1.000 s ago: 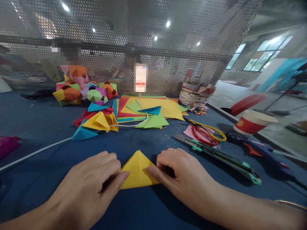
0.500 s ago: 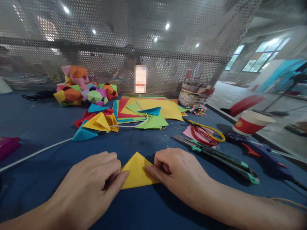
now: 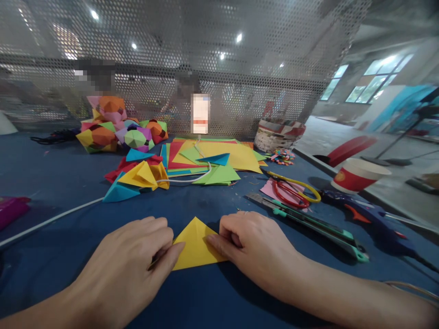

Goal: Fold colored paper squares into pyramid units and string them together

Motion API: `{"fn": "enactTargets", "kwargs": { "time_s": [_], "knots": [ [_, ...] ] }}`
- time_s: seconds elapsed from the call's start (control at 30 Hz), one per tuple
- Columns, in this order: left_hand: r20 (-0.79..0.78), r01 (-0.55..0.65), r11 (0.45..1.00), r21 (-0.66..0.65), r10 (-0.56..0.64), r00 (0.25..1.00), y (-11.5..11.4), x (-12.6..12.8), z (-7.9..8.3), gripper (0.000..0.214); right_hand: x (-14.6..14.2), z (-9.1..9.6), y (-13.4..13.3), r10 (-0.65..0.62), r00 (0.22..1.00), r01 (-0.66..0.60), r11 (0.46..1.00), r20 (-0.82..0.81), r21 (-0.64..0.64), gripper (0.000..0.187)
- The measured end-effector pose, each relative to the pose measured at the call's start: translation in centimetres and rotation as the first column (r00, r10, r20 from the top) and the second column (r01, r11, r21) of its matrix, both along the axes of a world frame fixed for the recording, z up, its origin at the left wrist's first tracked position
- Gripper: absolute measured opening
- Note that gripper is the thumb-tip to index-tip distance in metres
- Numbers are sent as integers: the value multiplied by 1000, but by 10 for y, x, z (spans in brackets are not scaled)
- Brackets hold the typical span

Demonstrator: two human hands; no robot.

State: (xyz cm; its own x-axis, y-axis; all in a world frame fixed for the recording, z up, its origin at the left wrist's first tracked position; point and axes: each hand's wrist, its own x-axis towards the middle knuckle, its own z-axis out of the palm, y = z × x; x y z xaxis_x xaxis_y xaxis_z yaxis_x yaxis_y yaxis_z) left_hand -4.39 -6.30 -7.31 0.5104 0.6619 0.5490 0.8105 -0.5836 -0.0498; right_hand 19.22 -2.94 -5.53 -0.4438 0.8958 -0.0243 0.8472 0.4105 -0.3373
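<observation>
A yellow paper folded into a triangle (image 3: 196, 244) lies on the blue table (image 3: 51, 183) right in front of me. My left hand (image 3: 137, 256) has its fingers curled and pinches the triangle's left corner with the thumb. My right hand (image 3: 252, 246) also has curled fingers, its thumb pressing on the triangle's right edge.
Behind lie folded paper pieces (image 3: 140, 176), a stack of coloured sheets (image 3: 212, 160) and a pile of paper balls (image 3: 116, 130). To the right are scissors (image 3: 291, 192), a utility knife (image 3: 308, 224), a glue gun (image 3: 373, 217), a red cup (image 3: 358, 176) and a basket (image 3: 279, 135). A mesh screen stands at the back.
Both hands have stayed on the yellow triangle; the right hand's fingers shifted slightly left along its edge. Little else has moved.
</observation>
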Motion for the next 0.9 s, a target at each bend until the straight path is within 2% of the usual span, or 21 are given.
{"fn": "enactTargets", "kwargs": {
  "time_s": [0.17,0.23,0.3,0.33,0.4,0.43,0.5,0.57,0.7,0.8,0.9],
  "knots": [
    [-18,-21,1000,23,22,1000,-1,-2,1,40,0,2,-2,4,1000,-4,1000,27,9,37],
    [18,-27,999,35,26,999,-1,-2,2,28,0,4,-2,3,999,-4,1000,44,11,35],
    [47,54,997,55,-56,997,-2,-1,3,19,-1,6,-2,0,998,0,1000,59,9,33],
    [46,138,989,46,-140,989,-2,0,3,27,-2,7,-2,2,998,-2,1000,61,5,33],
    [89,264,962,-66,-258,962,-3,2,0,40,-2,8,-2,11,998,-11,1000,56,1,35],
    [140,283,946,-155,-263,955,-4,3,-2,38,-1,8,-1,14,999,-14,1000,53,-1,36],
    [254,241,915,-323,-161,954,-4,5,-4,27,-1,6,-1,17,999,-17,1000,47,-6,37],
    [271,259,891,-372,-163,949,-3,7,-4,25,-1,5,-2,-1,999,1,1000,37,-4,35],
    [171,336,893,-299,-296,940,-1,8,3,31,-2,6,-8,-31,999,31,999,-13,-4,25],
    [76,329,918,-222,-320,944,-2,6,4,29,0,9,-10,-15,999,14,1000,-46,-20,31],
    [13,362,919,-157,-365,931,-4,-1,-1,31,8,12,-6,10,997,-13,999,-72,-42,38]
  ]
}}
